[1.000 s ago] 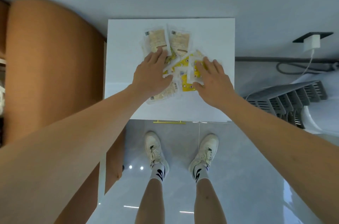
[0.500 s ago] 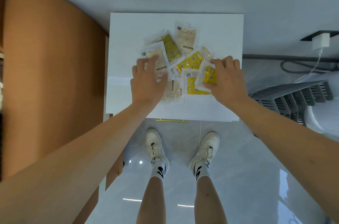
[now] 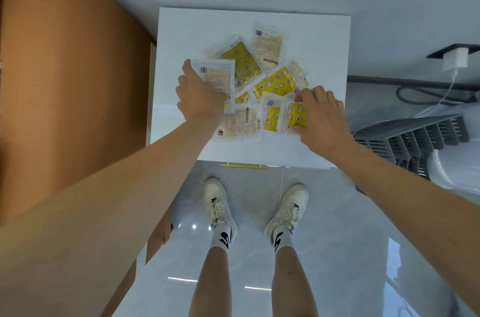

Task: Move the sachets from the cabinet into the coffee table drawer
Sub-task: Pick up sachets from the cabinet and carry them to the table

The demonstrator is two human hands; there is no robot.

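Several sachets, some yellow with star prints (image 3: 275, 83) and some pale beige (image 3: 267, 47), lie in a loose pile on the white cabinet top (image 3: 181, 31). My left hand (image 3: 200, 98) grips a beige sachet (image 3: 217, 77) at the pile's left edge, fingers curled over its side. My right hand (image 3: 320, 116) pinches a small yellow sachet (image 3: 297, 115) at the pile's right front, thumb under it and fingers on top.
An orange-brown rounded piece of furniture (image 3: 67, 83) stands left of the cabinet. A gold handle (image 3: 244, 166) shows under the cabinet's front edge. A grey slatted rack (image 3: 415, 137) and a plugged-in white charger (image 3: 454, 62) are on the right. My feet stand on glossy tiles.
Both hands spread apart from the pile's middle. The left hand took hold of the beige sachet at the left, the right closed on the yellow one at the right.
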